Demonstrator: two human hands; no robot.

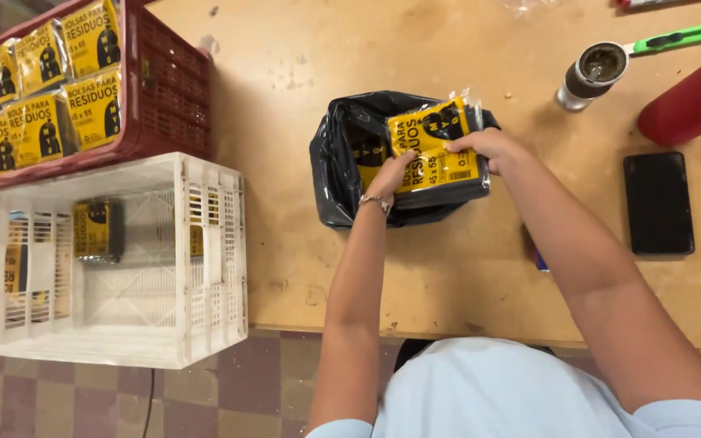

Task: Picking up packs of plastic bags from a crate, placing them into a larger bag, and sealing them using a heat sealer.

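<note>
Yellow packet (436, 150) sits over the black bag pile (342, 162) mid-table (448, 268); our left hand (389, 174) pinches its lower edge, our right hand (488, 148) clamps the top, seemingly to square it up.

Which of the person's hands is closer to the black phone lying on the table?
The right hand. It grips the top edge of the yellow packet, on the side toward the black phone. The left hand holds the packet's opposite edge, farther from the phone.
</note>
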